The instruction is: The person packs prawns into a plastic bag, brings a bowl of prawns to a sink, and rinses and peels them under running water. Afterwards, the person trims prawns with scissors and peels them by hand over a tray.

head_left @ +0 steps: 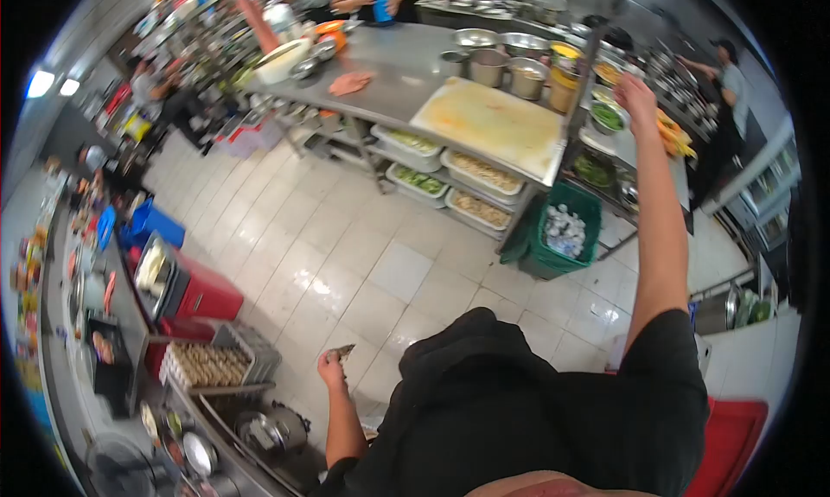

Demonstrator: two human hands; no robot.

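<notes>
Brown and ragged: pinching this scrap (347, 353) in left hand (330, 367), rightward of fingers (335, 355); holding right hand (636, 99) curled, far apart, cannot tell if grasping.

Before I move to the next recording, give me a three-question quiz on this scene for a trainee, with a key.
1. True or false: the left hand holds a small item.
2. The large yellowish board lies on: (a) the tiled floor, (b) the steel counter, (c) a stool.
3. What colour is the bin with whitish contents?

Key: 1 true; 2 b; 3 green.
</notes>
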